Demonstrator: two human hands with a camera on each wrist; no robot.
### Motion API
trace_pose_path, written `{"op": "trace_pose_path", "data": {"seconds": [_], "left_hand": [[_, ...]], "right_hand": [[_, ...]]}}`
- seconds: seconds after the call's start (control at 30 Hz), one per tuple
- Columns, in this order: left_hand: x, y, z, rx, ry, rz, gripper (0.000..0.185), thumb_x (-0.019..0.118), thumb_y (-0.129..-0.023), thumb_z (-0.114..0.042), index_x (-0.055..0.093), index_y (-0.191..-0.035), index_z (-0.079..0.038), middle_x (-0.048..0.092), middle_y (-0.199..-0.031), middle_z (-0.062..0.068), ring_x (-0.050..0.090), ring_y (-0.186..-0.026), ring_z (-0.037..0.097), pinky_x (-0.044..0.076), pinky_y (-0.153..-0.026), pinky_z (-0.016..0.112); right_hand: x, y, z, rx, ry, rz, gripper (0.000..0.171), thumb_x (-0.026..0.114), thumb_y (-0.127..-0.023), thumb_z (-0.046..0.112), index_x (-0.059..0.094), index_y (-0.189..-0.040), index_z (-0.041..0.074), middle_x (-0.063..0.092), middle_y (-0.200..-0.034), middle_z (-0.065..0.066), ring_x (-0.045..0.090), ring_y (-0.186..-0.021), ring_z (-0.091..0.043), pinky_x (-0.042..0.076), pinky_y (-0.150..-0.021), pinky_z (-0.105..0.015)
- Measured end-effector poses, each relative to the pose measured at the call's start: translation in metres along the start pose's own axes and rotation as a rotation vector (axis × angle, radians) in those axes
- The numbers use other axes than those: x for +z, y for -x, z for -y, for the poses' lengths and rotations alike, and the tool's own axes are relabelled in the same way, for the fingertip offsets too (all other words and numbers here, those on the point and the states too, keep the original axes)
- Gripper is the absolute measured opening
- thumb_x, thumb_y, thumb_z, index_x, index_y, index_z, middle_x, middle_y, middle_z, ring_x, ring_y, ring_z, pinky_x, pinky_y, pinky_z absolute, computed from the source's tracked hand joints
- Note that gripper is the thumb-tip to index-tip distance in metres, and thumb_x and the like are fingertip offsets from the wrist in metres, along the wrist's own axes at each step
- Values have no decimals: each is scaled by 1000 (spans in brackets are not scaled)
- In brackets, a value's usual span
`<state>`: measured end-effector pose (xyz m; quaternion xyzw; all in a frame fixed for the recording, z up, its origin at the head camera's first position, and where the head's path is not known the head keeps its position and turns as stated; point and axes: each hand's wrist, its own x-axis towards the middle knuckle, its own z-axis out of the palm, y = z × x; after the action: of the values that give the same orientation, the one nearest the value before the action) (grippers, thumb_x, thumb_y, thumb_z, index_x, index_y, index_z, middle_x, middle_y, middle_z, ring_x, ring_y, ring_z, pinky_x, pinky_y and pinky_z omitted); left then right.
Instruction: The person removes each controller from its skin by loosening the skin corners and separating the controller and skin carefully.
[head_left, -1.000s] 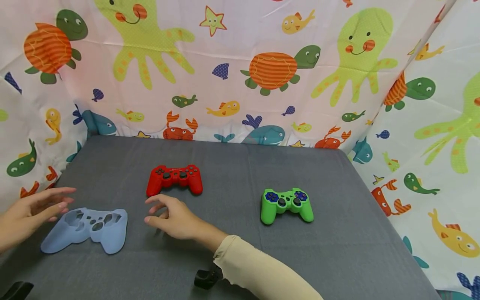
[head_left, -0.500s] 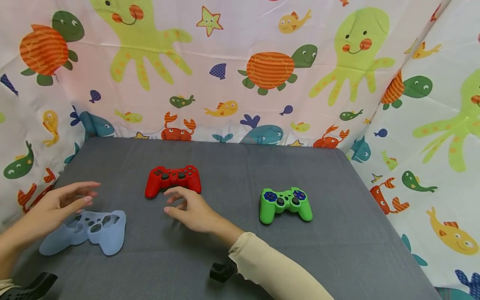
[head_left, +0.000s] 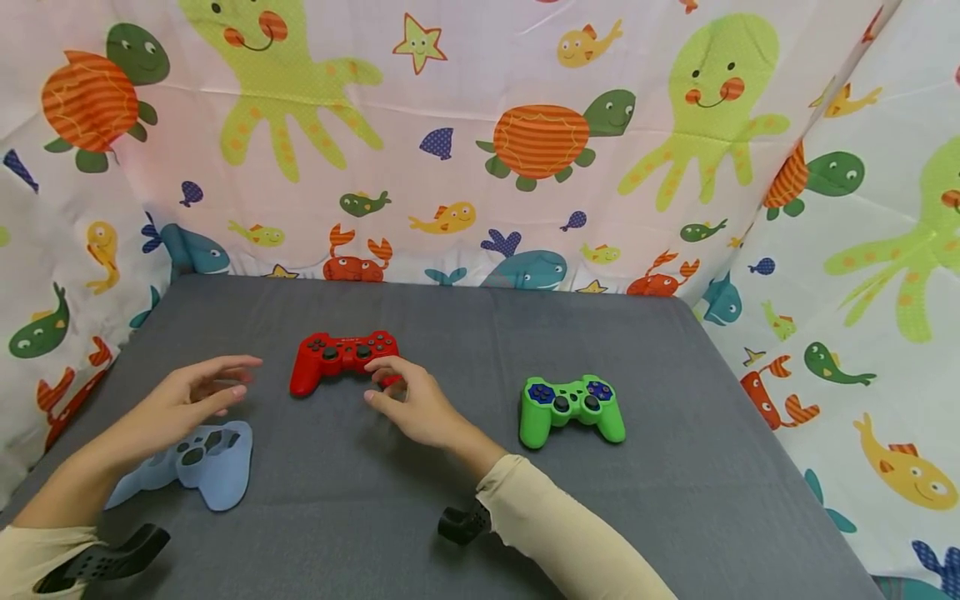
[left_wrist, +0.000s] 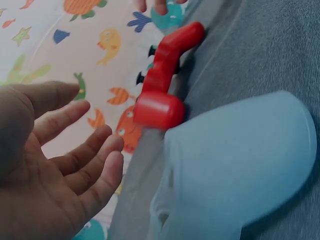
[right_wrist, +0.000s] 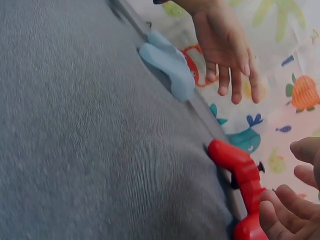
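Note:
A red game controller (head_left: 341,354) lies toward the back left of the grey table. My right hand (head_left: 420,408), fingers loosely bent and holding nothing, is at its right grip and overlaps it in the head view. Above a light blue silicone controller cover (head_left: 217,471) hovers my left hand (head_left: 195,400), also holding nothing, its fingers pointing toward the red controller. My forearm hides the cover's left part in the head view. In the left wrist view the spread left fingers (left_wrist: 90,170) are apart from the red controller (left_wrist: 160,105) and the cover (left_wrist: 240,155).
A green controller (head_left: 572,412) with blue button areas lies to the right on the grey table (head_left: 637,517). Behind and beside the table hangs a curtain (head_left: 450,125) printed with sea animals. A black wrist camera mount (head_left: 461,525) sits under the right sleeve.
My left hand has moved right, from beside the blue cover to above it. The right hand has moved right and slightly away, up to the red controller's right grip. The controllers stay put.

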<state>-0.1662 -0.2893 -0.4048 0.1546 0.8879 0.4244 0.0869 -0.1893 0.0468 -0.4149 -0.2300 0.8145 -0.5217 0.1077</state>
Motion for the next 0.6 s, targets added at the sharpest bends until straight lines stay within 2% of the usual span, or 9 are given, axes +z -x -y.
{"op": "trace_pose_path", "data": {"seconds": [0.1,0.27,0.47,0.6], "left_hand": [[6,-8,-6,-10,15,25,50,52,-107,-27,42,-152,-8,50,-147,27,64,-111,7,58,-79,29],[15,-23,-13,-32,40,48,54,52,-107,-30,38,-155,-9,42,-153,28,56,-124,41,58,-86,40],[24,-42,-17,-108,76,75,64,53,-106,-32,25,-161,-16,27,-158,33,39,-138,54,53,-96,57],[27,-53,-16,-155,84,85,72,53,-106,-31,13,-164,-17,19,-160,37,31,-141,59,50,-99,61]], "right_hand": [[-3,-2,-5,-2,9,-23,39,64,-99,19,57,-137,11,60,-135,-15,63,-100,-23,50,-78,-26],[-7,-9,-16,5,63,-60,44,66,-99,22,55,-141,13,55,-136,-12,59,-112,-26,48,-84,-28],[-10,-19,-26,41,118,-77,55,68,-97,24,48,-148,15,46,-147,-14,55,-124,-31,52,-92,-37],[-12,-25,-32,86,133,-57,65,68,-97,25,39,-155,18,41,-152,-15,51,-130,-32,50,-99,-44]]}}
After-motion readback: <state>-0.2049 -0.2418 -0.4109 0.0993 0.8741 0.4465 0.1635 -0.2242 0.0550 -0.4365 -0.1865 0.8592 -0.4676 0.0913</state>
